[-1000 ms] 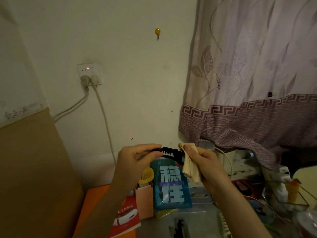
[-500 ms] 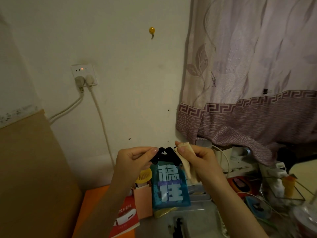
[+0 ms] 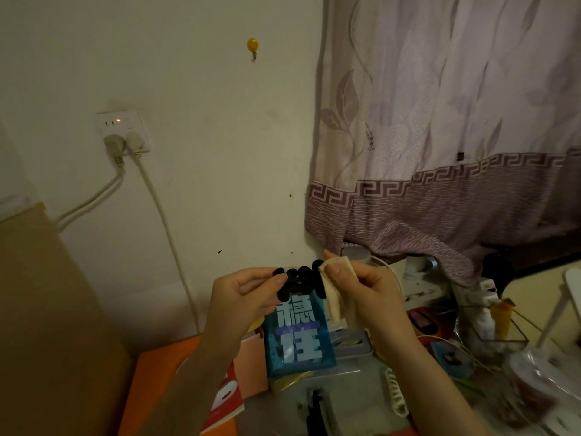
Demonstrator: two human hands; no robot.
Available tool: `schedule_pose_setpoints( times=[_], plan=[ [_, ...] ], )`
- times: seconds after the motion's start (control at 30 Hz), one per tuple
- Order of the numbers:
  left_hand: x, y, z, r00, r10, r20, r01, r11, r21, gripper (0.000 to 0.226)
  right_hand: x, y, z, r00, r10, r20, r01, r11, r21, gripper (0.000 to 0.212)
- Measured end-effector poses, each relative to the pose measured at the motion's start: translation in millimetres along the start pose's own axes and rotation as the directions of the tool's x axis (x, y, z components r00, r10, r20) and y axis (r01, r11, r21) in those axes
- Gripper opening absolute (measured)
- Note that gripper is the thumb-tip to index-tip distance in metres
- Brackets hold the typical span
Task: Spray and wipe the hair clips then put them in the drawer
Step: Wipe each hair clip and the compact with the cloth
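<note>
A black claw hair clip (image 3: 298,280) is held up in front of the wall, between both hands. My left hand (image 3: 243,294) pinches its left end with thumb and fingers. My right hand (image 3: 361,289) grips a small cream cloth (image 3: 333,286) and presses it against the clip's right end; the cloth hangs down below my thumb. No spray bottle or drawer shows clearly in view.
Below the hands stands a blue packet with white characters (image 3: 297,338), beside a red booklet (image 3: 224,396) on an orange surface (image 3: 157,372). A cluttered desk with a glass box (image 3: 490,328) lies to the right, under a purple curtain (image 3: 440,152). Cables hang from a wall socket (image 3: 124,133).
The clip has been turned in my hands, so its curved teeth now face the camera. Both hands stay at the same height, with the cloth still at the clip's right end.
</note>
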State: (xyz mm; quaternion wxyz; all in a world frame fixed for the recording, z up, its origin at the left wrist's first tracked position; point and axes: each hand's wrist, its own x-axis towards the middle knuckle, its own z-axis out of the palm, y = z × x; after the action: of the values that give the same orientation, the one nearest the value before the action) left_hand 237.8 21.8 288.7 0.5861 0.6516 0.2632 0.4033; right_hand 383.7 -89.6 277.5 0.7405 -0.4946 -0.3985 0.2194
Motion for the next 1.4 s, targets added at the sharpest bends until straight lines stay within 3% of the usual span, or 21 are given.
schedule_pose_setpoints(
  times=[0.1,0.23,0.6,0.7,0.97,1.1,1.23,1.4],
  plan=[
    [-2,-2,7,0.999,-0.027,0.029,0.028,0.999,-0.023,0.008,0,6,1,0.996,-0.088,-0.007,0.087,0.991,-0.098,0.019],
    [-3,-4,10,0.997,-0.038,0.061,0.04,0.999,-0.025,0.01,1,13,-5,0.994,-0.102,-0.029,0.098,0.987,-0.127,0.02],
    [2,-24,10,0.985,-0.1,0.142,0.107,0.993,-0.046,0.017,-11,32,-19,0.97,0.15,-0.19,-0.122,0.981,0.154,0.01],
    [3,-34,16,0.975,-0.126,0.185,0.138,0.989,-0.056,0.024,-19,32,-27,0.956,0.185,-0.226,-0.151,0.976,0.16,0.011],
    [-2,-78,45,0.899,-0.298,0.322,0.334,0.941,-0.06,0.034,-49,49,-62,0.873,0.313,-0.374,-0.269,0.949,0.167,0.03],
    [-10,-101,64,0.859,-0.361,0.364,0.407,0.912,-0.056,0.036,-65,60,-83,0.827,0.366,-0.426,-0.343,0.93,0.133,0.018],
    [-18,-125,88,0.832,-0.43,0.35,0.463,0.886,-0.011,0.025,-77,72,-112,0.773,0.411,-0.482,-0.416,0.904,0.103,0.024],
    [-21,-157,128,0.816,-0.498,0.293,0.52,0.854,0.004,0.031,-80,93,-168,0.709,0.458,-0.536,-0.466,0.875,0.131,0.016]
  ],
)
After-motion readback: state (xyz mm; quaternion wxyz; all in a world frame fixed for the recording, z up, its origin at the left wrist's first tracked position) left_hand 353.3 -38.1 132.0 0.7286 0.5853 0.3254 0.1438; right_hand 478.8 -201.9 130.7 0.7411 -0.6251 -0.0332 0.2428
